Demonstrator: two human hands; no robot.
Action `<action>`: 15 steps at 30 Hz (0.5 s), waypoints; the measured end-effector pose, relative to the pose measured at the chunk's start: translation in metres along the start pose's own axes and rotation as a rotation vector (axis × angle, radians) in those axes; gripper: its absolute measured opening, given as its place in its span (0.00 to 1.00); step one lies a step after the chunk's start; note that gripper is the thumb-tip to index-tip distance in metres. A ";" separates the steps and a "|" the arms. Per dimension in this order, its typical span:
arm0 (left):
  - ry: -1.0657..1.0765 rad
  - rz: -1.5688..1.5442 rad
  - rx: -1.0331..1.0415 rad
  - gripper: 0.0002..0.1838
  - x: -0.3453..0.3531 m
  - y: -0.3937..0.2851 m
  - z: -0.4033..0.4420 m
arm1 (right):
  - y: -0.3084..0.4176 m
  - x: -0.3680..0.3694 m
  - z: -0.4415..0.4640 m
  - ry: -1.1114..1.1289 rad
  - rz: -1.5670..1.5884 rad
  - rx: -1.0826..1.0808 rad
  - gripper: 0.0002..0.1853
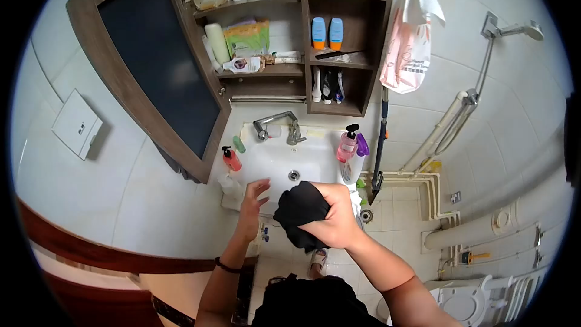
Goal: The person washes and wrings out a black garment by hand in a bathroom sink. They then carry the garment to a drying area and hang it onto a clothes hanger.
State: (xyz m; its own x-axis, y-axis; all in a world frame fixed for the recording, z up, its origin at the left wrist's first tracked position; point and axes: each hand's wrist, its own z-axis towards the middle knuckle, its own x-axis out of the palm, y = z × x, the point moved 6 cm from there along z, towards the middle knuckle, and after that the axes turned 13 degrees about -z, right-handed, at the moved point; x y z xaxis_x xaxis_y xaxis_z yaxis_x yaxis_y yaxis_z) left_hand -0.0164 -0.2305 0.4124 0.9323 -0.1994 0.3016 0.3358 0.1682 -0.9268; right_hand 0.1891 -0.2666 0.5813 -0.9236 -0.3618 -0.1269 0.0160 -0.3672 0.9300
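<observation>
A bunched black cloth (301,209) is gripped in my right hand (334,215), over the front edge of the white sink (278,156). To its left, my left hand (250,209) is raised with its fingers apart and nothing in them, not touching the cloth. Behind both hands are the drain and the metal faucet (281,127). A red pump bottle (230,158) stands at the sink's left side, and a pink pump bottle (347,144) stands at its right.
Above the sink hangs a wooden cabinet (305,36) with toiletries, its mirrored door (160,54) swung open at left. A plastic bag (408,48) hangs to the right. A shower head (534,30), pipes and a toilet (463,303) are farther right.
</observation>
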 end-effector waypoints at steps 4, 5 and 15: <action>0.277 -0.089 0.087 0.39 0.083 -0.044 0.000 | -0.004 -0.018 0.026 -0.051 0.062 -0.145 0.09; 0.216 -0.025 0.058 0.36 0.088 -0.046 0.005 | -0.005 -0.022 0.033 -0.090 0.042 -0.183 0.07; -0.044 -0.076 -0.094 0.21 0.062 -0.005 0.037 | -0.030 -0.031 0.066 0.030 0.216 -0.102 0.03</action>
State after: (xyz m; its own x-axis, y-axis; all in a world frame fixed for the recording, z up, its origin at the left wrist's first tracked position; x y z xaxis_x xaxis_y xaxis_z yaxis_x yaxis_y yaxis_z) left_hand 0.0443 -0.2079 0.4438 0.9103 -0.1649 0.3796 0.3937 0.0622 -0.9171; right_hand 0.1917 -0.1882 0.5801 -0.8826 -0.4664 0.0594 0.2520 -0.3626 0.8972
